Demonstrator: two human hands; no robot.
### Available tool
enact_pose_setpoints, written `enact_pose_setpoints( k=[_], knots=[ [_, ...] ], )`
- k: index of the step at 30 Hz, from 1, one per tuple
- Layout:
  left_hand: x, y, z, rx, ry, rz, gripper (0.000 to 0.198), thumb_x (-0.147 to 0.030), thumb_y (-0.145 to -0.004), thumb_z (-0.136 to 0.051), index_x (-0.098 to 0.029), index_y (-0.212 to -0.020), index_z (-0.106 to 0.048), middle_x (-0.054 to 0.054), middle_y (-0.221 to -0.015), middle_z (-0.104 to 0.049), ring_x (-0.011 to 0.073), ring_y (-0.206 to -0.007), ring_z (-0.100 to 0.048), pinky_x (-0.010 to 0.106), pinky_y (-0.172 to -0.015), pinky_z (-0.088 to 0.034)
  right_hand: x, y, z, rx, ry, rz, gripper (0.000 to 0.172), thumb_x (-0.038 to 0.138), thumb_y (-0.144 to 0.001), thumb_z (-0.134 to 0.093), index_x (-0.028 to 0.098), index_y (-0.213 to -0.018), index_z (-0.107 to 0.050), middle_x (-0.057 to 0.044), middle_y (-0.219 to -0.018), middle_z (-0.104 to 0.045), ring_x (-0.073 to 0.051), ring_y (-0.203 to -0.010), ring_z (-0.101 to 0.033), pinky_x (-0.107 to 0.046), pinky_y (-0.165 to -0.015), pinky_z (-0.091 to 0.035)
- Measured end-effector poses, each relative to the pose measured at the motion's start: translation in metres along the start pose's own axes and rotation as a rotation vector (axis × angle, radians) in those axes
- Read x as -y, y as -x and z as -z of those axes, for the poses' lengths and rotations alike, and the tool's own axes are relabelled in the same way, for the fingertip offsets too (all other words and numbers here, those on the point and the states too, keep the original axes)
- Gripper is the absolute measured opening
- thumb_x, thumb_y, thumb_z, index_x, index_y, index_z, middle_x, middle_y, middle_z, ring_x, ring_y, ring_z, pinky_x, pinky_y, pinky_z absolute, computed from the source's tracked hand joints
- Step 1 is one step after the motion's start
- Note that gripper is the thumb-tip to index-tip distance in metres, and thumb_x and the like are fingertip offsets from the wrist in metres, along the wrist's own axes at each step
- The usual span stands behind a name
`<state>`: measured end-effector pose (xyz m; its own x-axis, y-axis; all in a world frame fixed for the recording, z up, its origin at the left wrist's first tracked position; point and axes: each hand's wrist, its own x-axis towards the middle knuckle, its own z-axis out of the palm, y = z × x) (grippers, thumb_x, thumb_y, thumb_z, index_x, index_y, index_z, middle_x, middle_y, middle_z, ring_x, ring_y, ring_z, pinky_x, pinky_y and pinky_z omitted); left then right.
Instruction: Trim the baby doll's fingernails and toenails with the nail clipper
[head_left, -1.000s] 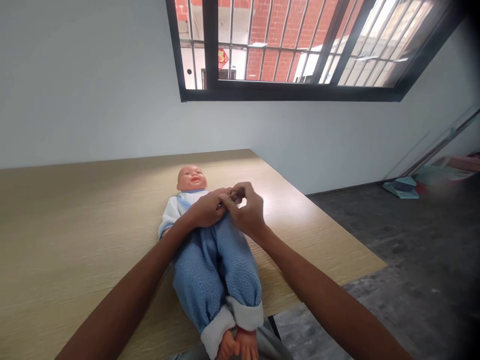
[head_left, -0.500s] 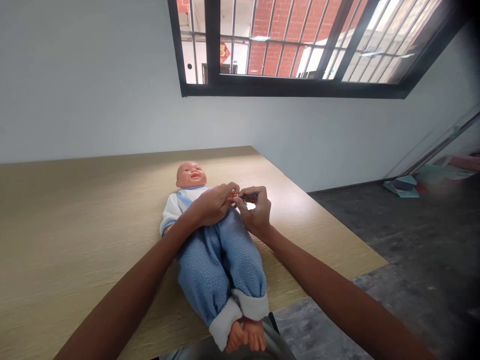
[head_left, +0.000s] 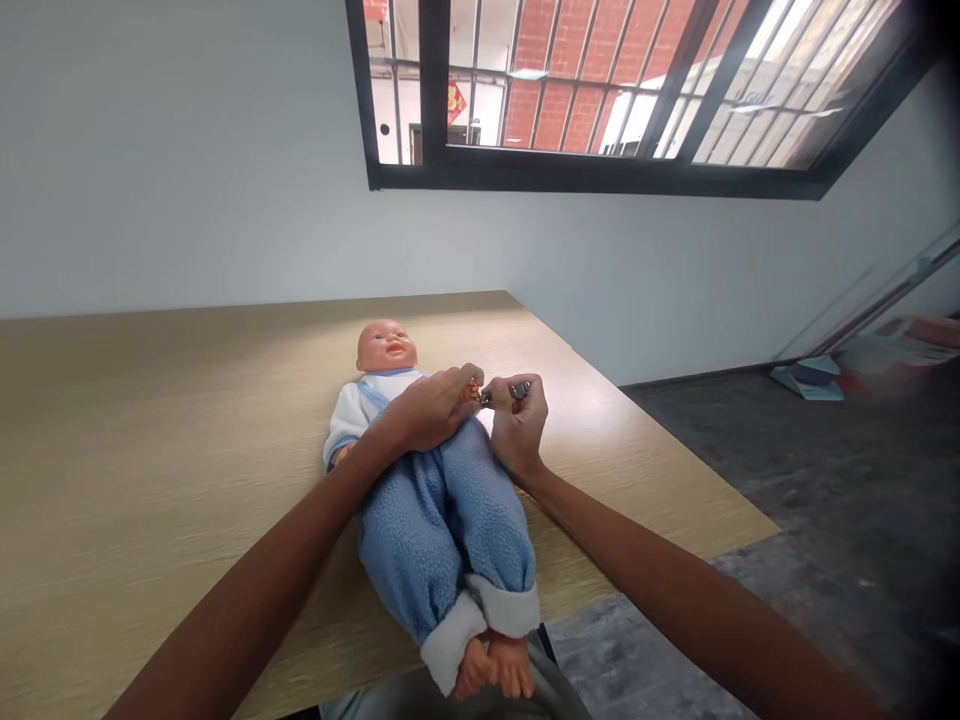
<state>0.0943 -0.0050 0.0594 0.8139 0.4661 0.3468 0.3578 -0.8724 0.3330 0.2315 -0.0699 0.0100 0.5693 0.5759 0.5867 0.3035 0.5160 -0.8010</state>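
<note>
A baby doll (head_left: 386, 347) in a white top and blue fleece trousers (head_left: 442, 525) lies on its back on the wooden table (head_left: 150, 440), feet towards me. My left hand (head_left: 431, 408) rests on the doll's chest and pinches the doll's small hand (head_left: 471, 391) between its fingers. My right hand (head_left: 517, 425) is closed round a small metal nail clipper (head_left: 504, 392), whose tip touches the doll's fingers.
The table's right edge (head_left: 675, 470) drops to a dark grey floor. A grey wall with a barred window (head_left: 600, 90) stands behind. Coloured boards and boxes (head_left: 817, 375) lie on the floor at the far right.
My right hand has slid off the doll's chest to its right side and the metal clipper now shows in it. The view has tilted slightly.
</note>
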Motion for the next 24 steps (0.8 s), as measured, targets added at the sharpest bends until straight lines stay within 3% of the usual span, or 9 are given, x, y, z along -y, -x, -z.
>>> enact_pose_setpoints(
  k=[7, 24],
  knots=[
    [-0.001, 0.001, 0.001, -0.006, -0.001, 0.001, 0.023, -0.040, -0.102, -0.039, -0.023, -0.114, -0.048, 0.008, -0.104, -0.066, 0.0253, -0.089, -0.062, 0.037, -0.077, -0.048, 0.003, 0.002, -0.003, 0.003, -0.052, -0.036, 0.029, 0.050, -0.096, -0.056, 0.024, -0.088, -0.046, 0.001, -0.077, -0.067, -0.015, -0.071, -0.066, -0.033, -0.068, -0.059],
    [0.001, 0.000, 0.000, -0.002, -0.001, -0.013, 0.021, -0.038, -0.102, -0.040, -0.021, -0.113, -0.047, 0.010, -0.108, -0.067, 0.0262, -0.092, -0.064, 0.039, -0.080, -0.050, 0.009, -0.021, 0.005, 0.129, 0.053, -0.062, 0.037, 0.053, -0.087, -0.067, 0.023, -0.077, -0.049, 0.007, -0.062, -0.049, -0.010, -0.054, -0.047, -0.025, -0.050, -0.041]
  ],
)
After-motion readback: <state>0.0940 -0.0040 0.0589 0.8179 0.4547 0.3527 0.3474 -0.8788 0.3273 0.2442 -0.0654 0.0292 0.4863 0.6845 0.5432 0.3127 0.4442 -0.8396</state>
